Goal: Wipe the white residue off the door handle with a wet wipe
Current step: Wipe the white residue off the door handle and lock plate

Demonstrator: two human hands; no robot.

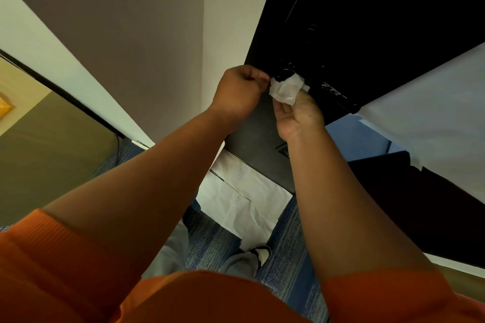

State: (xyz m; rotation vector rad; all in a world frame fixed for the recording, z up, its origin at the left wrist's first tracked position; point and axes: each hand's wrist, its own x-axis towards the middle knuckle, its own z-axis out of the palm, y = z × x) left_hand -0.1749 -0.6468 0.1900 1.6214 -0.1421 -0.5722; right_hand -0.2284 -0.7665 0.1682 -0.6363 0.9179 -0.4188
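Fingers of the right hand (296, 115) pinch the wet wipe (284, 89) from below, pressing it against the door handle (332, 94); the left hand (240, 90) is curled shut, pinching the wipe's left edge. Wiping is underway at the handle's near end. White residue (333, 92) shows farther along the handle on the dark door (367, 21), so the next stroke probably must slide the wipe outward over it.

No legible text, label, brand, number or sign is present. The pale marks on the black lever-type door handle (333, 93) are smears only and form no readable characters.
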